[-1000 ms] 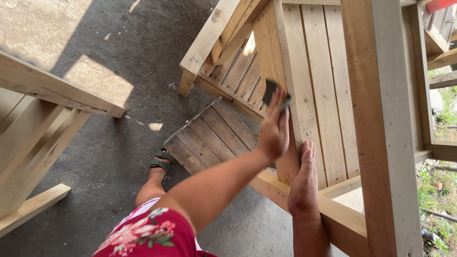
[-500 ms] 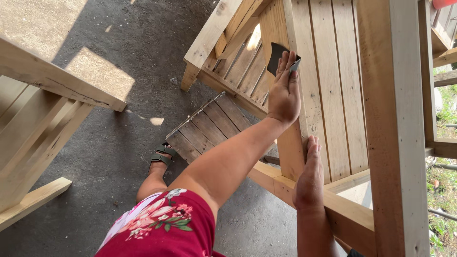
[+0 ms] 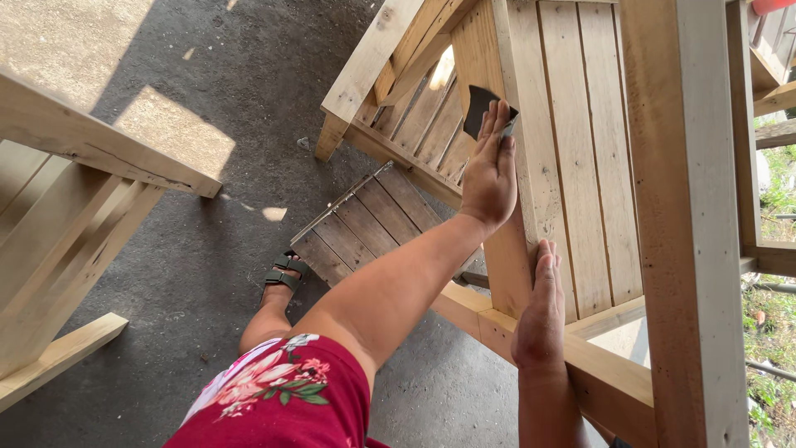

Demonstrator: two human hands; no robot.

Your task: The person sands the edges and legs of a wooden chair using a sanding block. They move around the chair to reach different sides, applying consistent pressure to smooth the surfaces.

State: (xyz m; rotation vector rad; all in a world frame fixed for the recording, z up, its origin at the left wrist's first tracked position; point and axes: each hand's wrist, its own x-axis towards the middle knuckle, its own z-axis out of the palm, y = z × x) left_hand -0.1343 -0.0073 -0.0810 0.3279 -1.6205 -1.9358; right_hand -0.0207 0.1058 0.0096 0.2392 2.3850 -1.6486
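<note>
The fingers (image 3: 497, 124) of the left hand (image 3: 491, 178) are laid out flat and pressed against a dark sheet of sandpaper (image 3: 482, 106), which is pinned under the fingertips against the edge board (image 3: 506, 207) of a pale wooden chair frame (image 3: 572, 149). The sheet is seen high on that board, just beside the slatted panel, with its dark upper corner showing above the fingertips. Nothing is gripped by curling; the sheet appears to be held by flat pressure alone, though the thumb is hidden from view.

The right hand (image 3: 541, 311) is placed lower on the same board, palm in and fingers extended, resting open against the wood where it meets a lower cross rail (image 3: 613, 382). No object is held in it.

Below the arms, a sandalled foot (image 3: 282, 274) is planted on the grey concrete floor (image 3: 207, 249), next to a small slatted panel (image 3: 365, 220). A second unfinished timber frame (image 3: 75, 216) is seen at the left, well apart from both hands.
</note>
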